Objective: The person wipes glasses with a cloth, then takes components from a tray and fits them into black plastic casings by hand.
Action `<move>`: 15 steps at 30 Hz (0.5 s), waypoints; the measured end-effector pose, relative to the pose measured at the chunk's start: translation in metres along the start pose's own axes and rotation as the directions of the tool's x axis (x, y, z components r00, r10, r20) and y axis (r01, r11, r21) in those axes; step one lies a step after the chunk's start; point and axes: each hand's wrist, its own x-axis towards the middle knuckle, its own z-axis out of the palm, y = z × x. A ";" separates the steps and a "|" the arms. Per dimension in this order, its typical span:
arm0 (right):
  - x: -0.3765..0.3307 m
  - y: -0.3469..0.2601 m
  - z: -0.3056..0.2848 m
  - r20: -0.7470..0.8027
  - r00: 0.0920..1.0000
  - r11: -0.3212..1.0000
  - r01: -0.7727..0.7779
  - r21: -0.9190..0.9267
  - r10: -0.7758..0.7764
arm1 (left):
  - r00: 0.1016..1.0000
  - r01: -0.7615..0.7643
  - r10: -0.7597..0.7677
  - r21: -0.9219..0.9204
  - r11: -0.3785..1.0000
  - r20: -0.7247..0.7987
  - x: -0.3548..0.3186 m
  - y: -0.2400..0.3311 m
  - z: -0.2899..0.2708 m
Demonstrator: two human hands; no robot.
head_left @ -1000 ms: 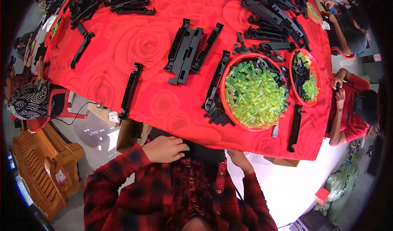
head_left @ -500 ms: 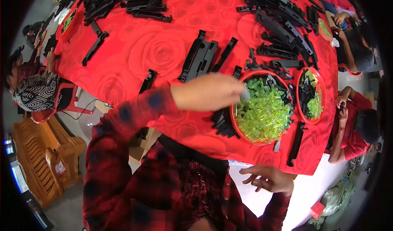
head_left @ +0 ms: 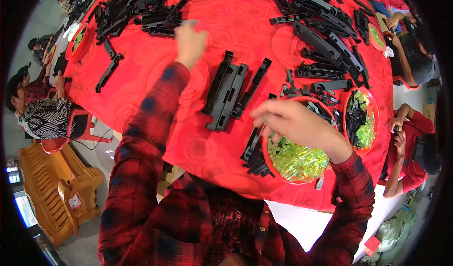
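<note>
My left hand [head_left: 189,40] stretches far across the red tablecloth [head_left: 141,77] to a heap of long black plastic strips [head_left: 158,17]. It is blurred, and its grip cannot be made out. My right hand [head_left: 295,124] hovers palm down over the near rim of a red bowl [head_left: 279,175] filled with clear green pieces [head_left: 299,161]. Its fingers are loosely spread and nothing shows in them. A stack of black rails [head_left: 229,96] lies between my hands. Small black parts [head_left: 257,158] sit at the bowl's left side.
A second red bowl [head_left: 362,124] holds black and green pieces. More black strips [head_left: 325,44] cover the far right of the table. Other people sit at the right edge [head_left: 415,153] and the left edge [head_left: 45,117]. A wooden bench [head_left: 56,195] stands below left.
My left hand has left the green bowl and reached far forward to the black strips. My right hand has come up from below the table edge to over the bowl.
</note>
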 end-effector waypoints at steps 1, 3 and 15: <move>0.010 0.005 0.002 -0.015 1.000 1.000 0.000 0.012 0.000 | 0.968 0.252 -0.249 0.230 0.940 -0.044 0.021 -0.007 -0.007; 0.025 0.012 0.008 -0.166 0.980 0.992 0.097 -0.077 -0.109 | 0.737 0.670 -0.617 0.186 0.719 -0.276 0.050 -0.012 -0.013; 0.023 0.003 0.011 -0.278 0.937 0.961 0.148 -0.235 -0.213 | 0.431 0.900 -0.850 0.075 0.429 -0.303 0.123 -0.059 0.021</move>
